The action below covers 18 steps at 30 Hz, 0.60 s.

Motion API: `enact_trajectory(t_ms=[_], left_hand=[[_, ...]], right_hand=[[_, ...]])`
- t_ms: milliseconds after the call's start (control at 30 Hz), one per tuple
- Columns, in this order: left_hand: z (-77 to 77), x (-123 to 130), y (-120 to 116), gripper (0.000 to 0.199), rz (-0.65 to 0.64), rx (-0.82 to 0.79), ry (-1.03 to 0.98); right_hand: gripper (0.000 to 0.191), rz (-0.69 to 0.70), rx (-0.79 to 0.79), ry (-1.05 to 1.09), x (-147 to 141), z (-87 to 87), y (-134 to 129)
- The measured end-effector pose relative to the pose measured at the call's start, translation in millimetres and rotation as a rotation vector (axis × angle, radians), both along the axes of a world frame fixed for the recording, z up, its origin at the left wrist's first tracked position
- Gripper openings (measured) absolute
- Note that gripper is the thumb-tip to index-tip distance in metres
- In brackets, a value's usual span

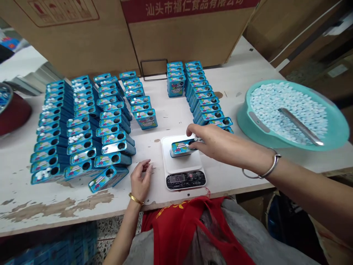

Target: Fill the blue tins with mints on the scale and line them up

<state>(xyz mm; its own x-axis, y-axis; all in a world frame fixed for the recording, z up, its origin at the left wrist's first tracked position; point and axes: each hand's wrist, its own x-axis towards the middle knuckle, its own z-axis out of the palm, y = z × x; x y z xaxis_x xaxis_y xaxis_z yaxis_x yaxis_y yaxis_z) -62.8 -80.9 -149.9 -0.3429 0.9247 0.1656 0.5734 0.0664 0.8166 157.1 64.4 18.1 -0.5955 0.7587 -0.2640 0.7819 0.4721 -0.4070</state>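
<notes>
While the person's right hand (217, 141) is bunching its fingers (193, 129) together over a blue tin (180, 148), pinching a few white mints (198, 140) at the tin's round opening, the left hand (140, 180) is resting on the table (41, 195) just beside a kitchen scale (183, 163), its fingers loosely curled and holding nothing. The tin is lying on the scale's white platform (the lit digits are too blurred for me to trust a reading). Rows of matching blue tins (82, 125) are lining the table on both sides of the scale, with white mints showing in several of them. Off to the right, a teal basin (249, 123) is holding a heap of pale mints (286, 110), with a steel scoop (300, 126) lying across them. Cardboard cartons (77, 33) are standing along the far edge, and the table's white paint is peeling near the person.
</notes>
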Motion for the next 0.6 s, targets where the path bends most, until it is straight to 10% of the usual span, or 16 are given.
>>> enact_trajectory(t_ms=[133, 367, 600], left_hand=[[-1.0, 0, 0, 0.022, 0.003, 0.002, 0.001], [-0.9, 1, 0, 0.023, -0.002, -0.008, -0.011], [3.1, 4, 1, 0.022, 0.007, -0.002, -0.027]], right_hand=[[0.006, -0.082, -0.087, 0.182, 6, -3.2, 4], [0.023, -0.417, -0.784, 0.719, 39, -10.7, 0], [0.021, -0.576, -0.84, 0.809, 66, -30.5, -17]])
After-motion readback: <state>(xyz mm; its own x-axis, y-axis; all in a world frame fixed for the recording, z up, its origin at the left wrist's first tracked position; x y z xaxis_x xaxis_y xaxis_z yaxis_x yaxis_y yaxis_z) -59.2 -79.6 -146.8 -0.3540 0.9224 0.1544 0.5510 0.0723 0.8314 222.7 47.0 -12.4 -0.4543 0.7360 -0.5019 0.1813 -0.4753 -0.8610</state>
